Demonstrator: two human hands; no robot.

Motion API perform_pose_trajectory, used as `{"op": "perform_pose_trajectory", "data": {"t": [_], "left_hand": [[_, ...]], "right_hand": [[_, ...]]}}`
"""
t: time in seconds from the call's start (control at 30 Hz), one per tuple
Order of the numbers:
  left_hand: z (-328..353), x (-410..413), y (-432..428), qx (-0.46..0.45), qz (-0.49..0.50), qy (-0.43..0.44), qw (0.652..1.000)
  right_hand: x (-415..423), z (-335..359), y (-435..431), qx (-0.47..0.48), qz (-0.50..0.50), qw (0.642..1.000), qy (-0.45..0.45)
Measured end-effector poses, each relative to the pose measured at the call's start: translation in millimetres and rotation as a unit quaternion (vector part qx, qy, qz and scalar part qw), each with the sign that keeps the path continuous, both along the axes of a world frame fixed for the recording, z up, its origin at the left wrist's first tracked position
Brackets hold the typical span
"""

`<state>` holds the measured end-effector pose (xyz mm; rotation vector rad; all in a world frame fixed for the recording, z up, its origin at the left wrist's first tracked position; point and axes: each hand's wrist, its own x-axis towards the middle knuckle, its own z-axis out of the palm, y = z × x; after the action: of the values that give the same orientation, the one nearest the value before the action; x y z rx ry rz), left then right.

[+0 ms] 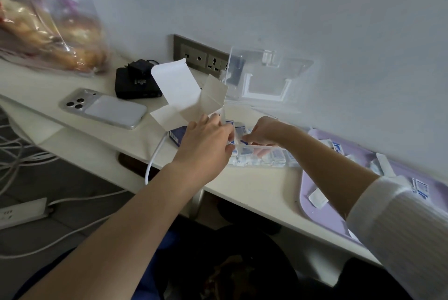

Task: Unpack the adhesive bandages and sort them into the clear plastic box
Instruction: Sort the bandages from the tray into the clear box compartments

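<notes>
The fingers [214, 119] of the left hand [208, 139] curl over the left end wall of the clear plastic box [257, 146], with the thumb on the near rim. On my feed, that hand grips the box. The right hand [264, 131] reaches down into the box from above. Its fingers [252, 139] are bent and drawn together on a few of the adhesive bandages [274, 157] at the left end, and one fingertip shows through the near wall. I read that as a pinch, though the wrappers blur where the fingertips meet.

The box sits on the pale surface [254, 188], close to the wall. Its lid [266, 76] stands open and leans back against the wall. White-and-blue wrapped bandages lie packed along its bottom.

Just behind and to the left of the left hand stands the opened carton [186, 96], with its white flaps spread wide and a blue side low against the surface.

To the right I see a lilac tray [322, 205] with loose bandages [420, 188] scattered on it. The right forearm, in a white ribbed sleeve [400, 227], crosses above it.

Further left lie a phone [104, 108], face down, and a black power bank [135, 86]. A socket panel [201, 57] is set in the wall behind them. A white cable [155, 154] droops over the edge, and a clear bag [48, 21] of bread sits at the far left.
</notes>
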<state>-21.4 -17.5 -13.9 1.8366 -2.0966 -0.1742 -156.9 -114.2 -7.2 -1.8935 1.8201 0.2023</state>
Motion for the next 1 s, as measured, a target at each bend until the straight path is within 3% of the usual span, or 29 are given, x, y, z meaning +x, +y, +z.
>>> {"op": "perform_pose_trajectory", "data": {"t": [0.23, 0.5, 0.77, 0.9, 1.0], "left_hand": [[-1.1, -2.5, 0.5, 0.003, -0.006, 0.002, 1.0], [-2.1, -2.0, 0.4, 0.005, -0.009, 0.006, 1.0], [-1.8, -1.6, 0.8, 0.013, -0.011, 0.01, 1.0], [-2.5, -0.6, 1.0, 0.015, -0.009, 0.012, 1.0], [-2.0, -1.1, 0.9, 0.018, -0.009, 0.01, 1.0]], "right_hand": [[4.9, -5.1, -4.2, 0.023, -0.049, 0.993, -0.105], [8.9, -7.6, -3.8, 0.008, -0.073, 0.991, -0.115], [2.6, -6.1, -5.9, -0.034, -0.024, 0.997, -0.059], [-2.1, 0.3, -1.7, 0.038, -0.003, 0.999, -0.031], [-2.1, -0.7, -3.3, 0.024, 0.008, 1.0, 0.001]]}}
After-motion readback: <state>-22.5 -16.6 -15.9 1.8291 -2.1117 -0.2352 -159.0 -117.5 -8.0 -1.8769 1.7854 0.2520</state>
